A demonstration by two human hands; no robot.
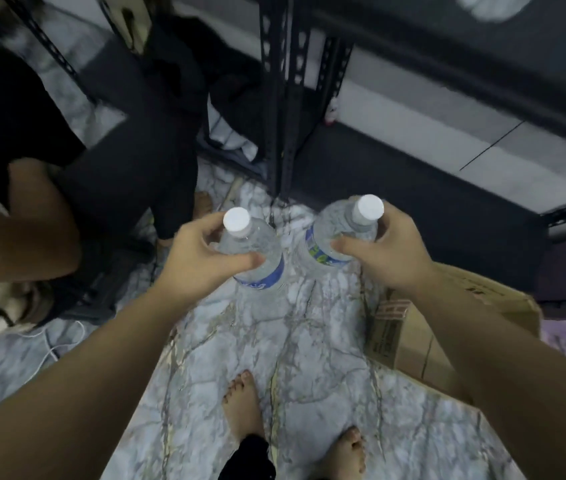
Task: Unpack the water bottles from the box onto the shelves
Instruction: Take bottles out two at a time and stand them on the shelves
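Both hands (383,251), upright bottles (257,254), caps up.

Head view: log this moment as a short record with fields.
left hand: left hand grips left bottle below its white cap
right hand: right hand grips right bottle the same way
bottles: upright, side by side, apart
box: cardboard box on the floor, lower right
shelves: dark metal shelf post straight ahead

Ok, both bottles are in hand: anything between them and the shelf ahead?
Nothing visible blocks the shelf. The left hand and right hand each hold a bottle just short of the black upright post.
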